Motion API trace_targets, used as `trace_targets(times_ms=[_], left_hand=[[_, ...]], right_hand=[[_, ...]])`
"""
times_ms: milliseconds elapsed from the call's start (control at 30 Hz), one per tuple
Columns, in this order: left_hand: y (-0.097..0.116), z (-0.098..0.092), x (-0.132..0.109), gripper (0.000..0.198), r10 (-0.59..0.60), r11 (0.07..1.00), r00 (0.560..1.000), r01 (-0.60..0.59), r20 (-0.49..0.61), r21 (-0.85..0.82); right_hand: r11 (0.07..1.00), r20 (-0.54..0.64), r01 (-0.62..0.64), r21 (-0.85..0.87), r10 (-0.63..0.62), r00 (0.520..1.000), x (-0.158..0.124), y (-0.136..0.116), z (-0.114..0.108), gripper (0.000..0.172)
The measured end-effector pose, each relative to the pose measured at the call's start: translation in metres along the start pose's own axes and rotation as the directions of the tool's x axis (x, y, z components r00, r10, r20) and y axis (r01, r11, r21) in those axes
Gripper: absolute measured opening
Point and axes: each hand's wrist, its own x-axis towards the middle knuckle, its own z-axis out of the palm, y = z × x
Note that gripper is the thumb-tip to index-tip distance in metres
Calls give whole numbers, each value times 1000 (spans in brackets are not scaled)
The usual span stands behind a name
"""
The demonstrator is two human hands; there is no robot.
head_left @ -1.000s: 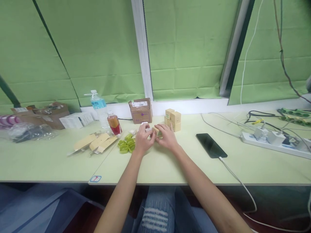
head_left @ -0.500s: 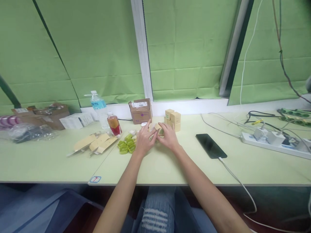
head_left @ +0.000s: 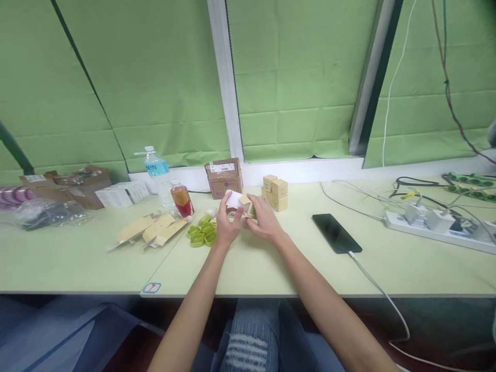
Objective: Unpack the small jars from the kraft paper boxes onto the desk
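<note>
My right hand (head_left: 264,218) is closed around a small tan cardboard box (head_left: 244,200), which has a green patch on the side facing me. A white paper-like piece (head_left: 233,199) shows between the fingers of my left hand (head_left: 228,221), right beside the box. Whether the white piece touches the box I cannot tell. Green flower-shaped molds (head_left: 197,238) lie left of my left hand, with small pale items near them partly hidden by it. Behind my right hand stands a stack of small tan boxes (head_left: 279,189).
Flattened tan cartons (head_left: 159,227) lie to the left, near a red-brown drink bottle (head_left: 182,199) and a water bottle (head_left: 158,173). A brown carton (head_left: 225,181) stands at the back. Rightward are a black phone (head_left: 336,233) on a cable and a power strip (head_left: 437,232).
My left hand has turned and drawn slightly left of the box, and the white piece now shows larger in its fingers. The small box has tilted in my right hand.
</note>
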Motion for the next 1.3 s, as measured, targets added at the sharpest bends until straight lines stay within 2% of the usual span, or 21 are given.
trace_targets(times_ms=[167,300,467,600,667,733,833,933,1033,1100,1167,1233,1300], left_hand=[[1,3,-1,64,-55,998,997,53,-45,-44],[12,5,-1,80,-67,984,997,59,-45,-170],[16,4,1,97,-83,956,996,71,-27,-286],[6,4,2,79,-147,962,989,138,-19,-234],[2,5,2,64,-169,972,985,165,-11,-167],[1,5,3,51,-199,968,980,198,15,-154],[5,5,7,44,-274,911,957,289,92,-294],[9,5,11,48,-362,822,924,379,124,-426],[12,0,12,50,-424,783,888,458,177,-422],[14,-11,13,47,-427,819,880,474,208,-324],[16,-31,19,42,-420,869,891,450,172,-207],[17,-66,31,35,-417,900,907,421,58,-113],[15,-112,46,26,-398,916,912,400,-99,-2]], right_hand=[[998,19,62,-20,-61,998,0,-5,8,85],[998,14,65,-25,-65,998,1,-6,16,87],[994,-62,81,72,-76,995,3,-2,24,67],[953,-133,49,300,-9,991,4,-7,19,49],[900,-171,-16,436,100,980,5,-11,13,39],[811,-206,-89,578,251,946,7,-15,8,34],[626,-213,-139,767,453,866,11,-18,6,38],[473,-147,-145,869,527,837,14,-18,7,47],[401,-54,-207,892,551,833,15,-16,6,50],[417,-24,-253,873,555,831,14,-15,5,49],[461,-6,-284,841,532,847,13,-12,3,48],[466,6,-305,831,540,841,13,-9,1,51],[475,1,-315,822,552,834,12,-7,1,51]])
